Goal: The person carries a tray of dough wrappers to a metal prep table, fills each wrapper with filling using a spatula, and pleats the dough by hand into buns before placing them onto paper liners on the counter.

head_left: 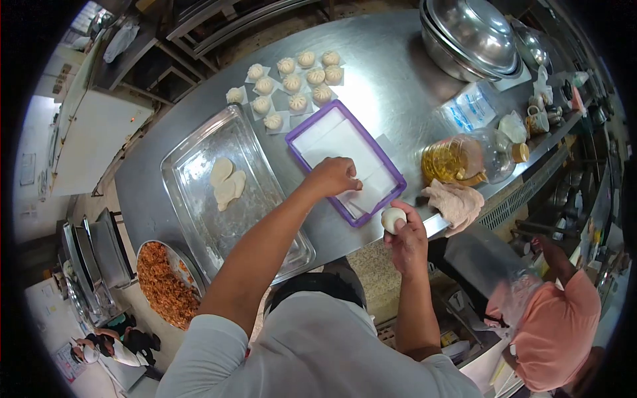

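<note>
My right hand [406, 239] holds a round white dough bun [393, 220] just off the table's front edge. Over the purple-rimmed tray [305, 159] lined with white paper squares [338, 142], my left hand [338, 178] has its fingers pinched together at the paper; whether a sheet is between them is hard to make out. Flat dough rounds [229, 186] lie in the metal tray [255, 136] to the left. Several pleated buns [292, 82] sit on paper squares behind the purple tray.
A bowl of reddish filling [162, 285] stands at the lower left. On the right are an oil bottle [451, 159], a cloth [454, 204], a plastic packet [470, 108] and steel bowls [471, 40]. A person in a pink shirt [554, 331] is at the lower right.
</note>
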### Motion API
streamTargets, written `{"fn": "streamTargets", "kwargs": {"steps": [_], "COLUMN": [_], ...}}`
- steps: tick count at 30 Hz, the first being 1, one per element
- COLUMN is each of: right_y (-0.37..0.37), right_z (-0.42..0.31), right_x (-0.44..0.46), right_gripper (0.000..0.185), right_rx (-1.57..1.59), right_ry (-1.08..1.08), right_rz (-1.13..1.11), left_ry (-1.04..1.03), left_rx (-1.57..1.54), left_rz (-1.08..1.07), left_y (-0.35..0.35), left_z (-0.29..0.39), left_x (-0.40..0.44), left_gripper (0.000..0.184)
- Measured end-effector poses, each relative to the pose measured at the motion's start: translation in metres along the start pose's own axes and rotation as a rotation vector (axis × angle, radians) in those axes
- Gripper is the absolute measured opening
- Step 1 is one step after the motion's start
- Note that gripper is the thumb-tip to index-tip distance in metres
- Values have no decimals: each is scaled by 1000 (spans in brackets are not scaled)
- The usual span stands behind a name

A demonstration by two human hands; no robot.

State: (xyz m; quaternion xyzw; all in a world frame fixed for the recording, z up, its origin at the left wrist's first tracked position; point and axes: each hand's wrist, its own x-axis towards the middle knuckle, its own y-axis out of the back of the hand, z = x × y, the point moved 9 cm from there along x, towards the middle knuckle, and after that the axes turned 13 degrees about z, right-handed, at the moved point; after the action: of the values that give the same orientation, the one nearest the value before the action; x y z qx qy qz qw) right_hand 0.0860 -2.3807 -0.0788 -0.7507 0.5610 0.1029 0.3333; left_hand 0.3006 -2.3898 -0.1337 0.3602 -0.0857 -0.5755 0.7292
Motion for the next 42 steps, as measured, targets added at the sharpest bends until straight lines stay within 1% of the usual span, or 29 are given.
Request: {"fn": "streamTargets", "kwargs": {"steps": [4,6,7,9,10,12,13,15,16,18,20,22,23,24,25,26,28,30,32,33,34,35,36,37,38,39,40,41,42], "right_y": [-16,-19,-18,-15,-12,-10,-10,-10,-11,-22,-39,-66,-75,-91,-107,-118,-153,-169,-188,-197,-206,-216,-225,-238,-253,-270,-289,-316,-343], "right_z": [-4,-9,-8,-7,-6,-2,-4,-4,-4,-6,-6,-11,-8,-13,-17,-16,-13,5,24,35,44,56,67,74,78,82,82,83,82], "right_x": [15,17,17,17,16,13,11,11,11,9,5,-3,-2,-7,-15,-20,-41,-50,-65,-70,-73,-73,-73,-69,-63,-52,-41,-28,-13], "right_gripper": [40,39,39,38,38,38,40,40,41,42,43,42,42,40,39,39,37,37,37,38,38,38,38,38,38,39,40,39,37], "right_rx": [-29,-32,-41,-83,-88,-121,-133,-141,-153,-183,-218,-295,-300,-418,-532,-534,-867,-869,-948,-953,-951,-971,-992,-978,-962,-971,-953,-1043,-1050], "right_ry": [27,66,63,82,84,65,70,86,100,131,155,276,270,432,596,593,821,842,970,939,942,875,808,707,824,915,1071,1104,1150], "right_rz": [-23,-7,-7,-19,-15,-22,-10,1,5,-36,-85,-185,-203,-263,-327,-353,-469,-530,-622,-648,-680,-719,-755,-782,-787,-781,-718,-675,-597], "left_ry": [17,30,34,57,54,123,117,105,105,211,207,253,245,250,257,262,291,321,399,402,456,507,503,482,457,449,473,498,492], "left_rx": [-13,209,201,379,373,288,291,-295,-295,-582,-645,-841,-878,-883,-959,-1035,-1089,-1146,-1150,-1160,-1218,-1276,-1286,-1426,-1564,-1571,-1546,-1519,-1523], "left_rz": [48,11,11,50,49,-147,-144,71,72,128,169,119,135,155,152,152,198,255,282,315,333,349,375,465,553,573,624,673,692], "left_y": [-2,-14,-19,-18,-14,-18,-15,7,11,27,42,49,50,53,55,57,60,62,62,68,73,77,83,93,101,105,108,110,108], "left_z": [8,6,6,8,10,4,-2,2,0,-4,1,4,-1,-5,-7,-10,-26,-47,-69,-75,-82,-89,-93,-99,-105,-110,-118,-125,-133], "left_x": [-4,-7,-6,-4,-1,0,0,-6,-12,-29,-54,-79,-89,-99,-109,-119,-139,-160,-184,-197,-213,-228,-241,-256,-271,-285,-301,-317,-330], "left_gripper": [42,44,44,47,47,52,52,51,51,52,50,48,47,47,46,46,46,46,47,47,47,47,47,47,46,46,47,49,49]}}
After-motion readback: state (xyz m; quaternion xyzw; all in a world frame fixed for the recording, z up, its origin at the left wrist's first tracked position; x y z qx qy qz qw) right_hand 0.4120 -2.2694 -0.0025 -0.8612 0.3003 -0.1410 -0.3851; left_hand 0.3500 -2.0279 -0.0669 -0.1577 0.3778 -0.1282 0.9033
